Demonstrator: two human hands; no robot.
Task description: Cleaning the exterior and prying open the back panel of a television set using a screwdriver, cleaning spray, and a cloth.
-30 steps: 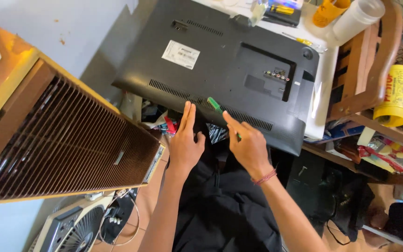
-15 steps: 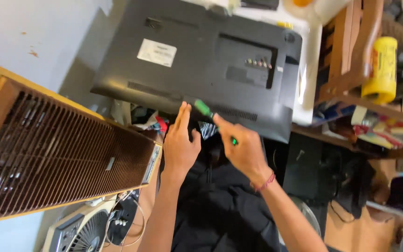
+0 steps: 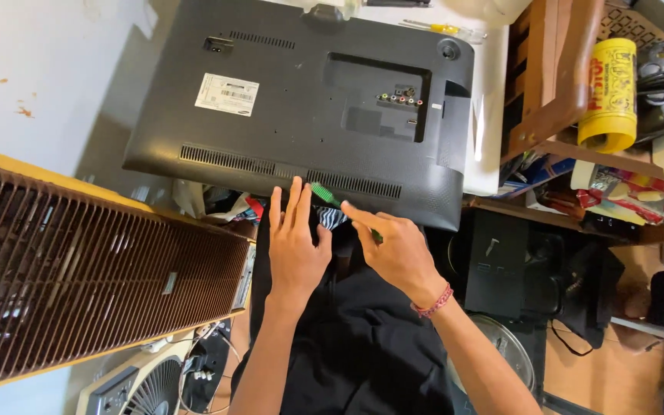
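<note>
Right hand (image 3: 397,250) grips green screwdriver (image 3: 330,199); left hand (image 3: 295,246) flat, open, beside it.

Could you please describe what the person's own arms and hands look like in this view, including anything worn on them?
Both forearms are bare, with no sleeves reaching into view and no gloves. The left hand shows no rings, watch or band. The right hand has a thin braided bracelet in red and pink at the wrist. No tattoos or markings are visible.

Monitor (image 3: 309,115) back: black, white label at 10 o'clock. Screwdriver (image 3: 324,194) handle: green. Grille (image 3: 78,277): brown slats. Can (image 3: 609,92) at 2 o'clock: yellow.
</note>
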